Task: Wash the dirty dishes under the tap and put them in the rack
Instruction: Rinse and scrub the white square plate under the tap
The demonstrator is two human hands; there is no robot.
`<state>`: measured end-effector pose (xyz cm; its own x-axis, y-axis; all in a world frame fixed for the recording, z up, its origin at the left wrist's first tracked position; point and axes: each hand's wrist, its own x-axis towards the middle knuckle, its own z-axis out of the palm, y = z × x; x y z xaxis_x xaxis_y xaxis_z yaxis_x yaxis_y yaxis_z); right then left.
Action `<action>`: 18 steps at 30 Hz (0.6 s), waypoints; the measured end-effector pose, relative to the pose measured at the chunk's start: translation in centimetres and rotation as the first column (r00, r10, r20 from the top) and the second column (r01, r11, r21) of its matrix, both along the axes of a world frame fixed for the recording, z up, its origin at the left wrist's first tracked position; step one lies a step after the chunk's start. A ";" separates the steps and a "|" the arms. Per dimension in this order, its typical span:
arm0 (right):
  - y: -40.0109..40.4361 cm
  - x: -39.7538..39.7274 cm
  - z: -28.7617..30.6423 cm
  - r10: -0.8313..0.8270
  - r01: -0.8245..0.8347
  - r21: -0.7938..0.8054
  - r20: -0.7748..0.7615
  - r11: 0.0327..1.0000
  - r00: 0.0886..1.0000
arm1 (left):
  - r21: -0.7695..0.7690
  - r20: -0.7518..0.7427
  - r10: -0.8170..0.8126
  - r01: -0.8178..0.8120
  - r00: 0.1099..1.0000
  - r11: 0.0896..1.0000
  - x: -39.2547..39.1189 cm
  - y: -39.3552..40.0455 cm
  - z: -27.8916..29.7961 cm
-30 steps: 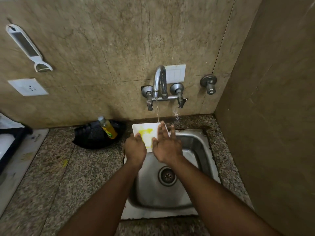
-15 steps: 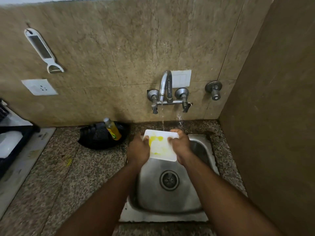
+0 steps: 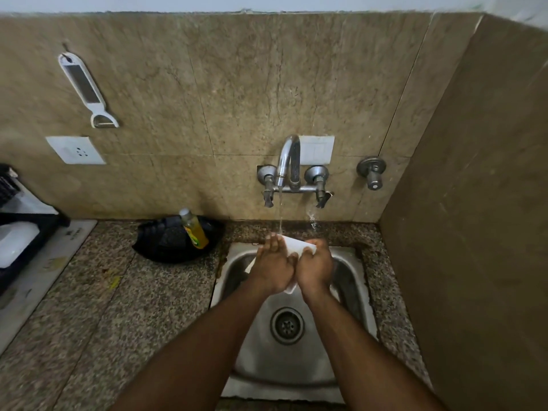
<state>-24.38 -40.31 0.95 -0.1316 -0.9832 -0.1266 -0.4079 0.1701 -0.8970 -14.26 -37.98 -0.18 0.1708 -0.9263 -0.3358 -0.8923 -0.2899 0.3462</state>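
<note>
A white square plate [image 3: 299, 247] is tilted above the steel sink [image 3: 351, 280], right under the thin stream running from the chrome tap [image 3: 289, 161]. My right hand [image 3: 315, 266] grips the plate's right edge with its fingers curled round it. My left hand [image 3: 272, 264] lies flat on the plate's face with straight fingers and hides most of it. Only the plate's top edge and two corners show. The black dish rack [image 3: 26, 221] stands at the far left edge with a white dish [image 3: 14, 243] in it.
A yellow soap bottle [image 3: 194, 229] leans in a black basket [image 3: 175, 241] on the granite counter left of the sink. A second valve [image 3: 372, 170] sticks out of the wall on the right. The side wall stands close on the right. A peeler [image 3: 86, 90] hangs at the upper left.
My left hand has moved from the plate's left edge onto its face and now covers the yellow stain. The plate has tilted and shifted slightly, and my right hand keeps its hold.
</note>
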 end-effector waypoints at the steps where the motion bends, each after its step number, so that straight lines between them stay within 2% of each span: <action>1: -0.4 -0.2 0.1 -0.025 0.025 0.024 0.018 0.999 1.000 | -0.007 -0.005 -0.075 0.074 0.997 0.997 -0.4 0.1 -0.2; 3: -1.2 -0.5 0.4 -0.053 0.052 0.030 0.028 0.998 0.998 | -0.031 -0.071 -0.140 0.138 0.988 0.990 -1.2 0.6 -0.1; 5: -1.5 -0.5 0.6 -0.033 0.033 0.007 0.014 0.999 0.999 | -0.056 -0.087 -0.123 0.118 0.989 0.991 -0.9 0.2 0.1; 8: -0.9 0.2 1.0 0.000 0.000 -0.006 0.006 1.000 1.000 | -0.055 -0.015 0.020 -0.021 1.000 0.998 0.8 -1.4 0.8; 10: -0.5 0.6 1.2 -0.017 0.017 0.007 0.003 1.000 1.000 | -0.042 -0.022 0.059 -0.060 0.998 0.997 1.6 -2.0 1.4; 14: -1.7 0.5 1.6 -0.073 0.073 0.005 0.026 0.997 0.997 | -0.084 -0.068 -0.093 0.087 0.993 0.993 0.1 -0.5 1.4; 16: -1.9 0.4 1.5 -0.038 0.038 -0.025 0.001 0.999 0.999 | -0.111 -0.082 -0.100 0.090 0.992 0.990 0.2 0.2 1.0; 18: -1.3 0.5 1.4 0.007 -0.009 -0.050 -0.026 0.999 1.000 | -0.106 -0.021 -0.059 0.057 0.998 0.993 0.7 -0.1 0.6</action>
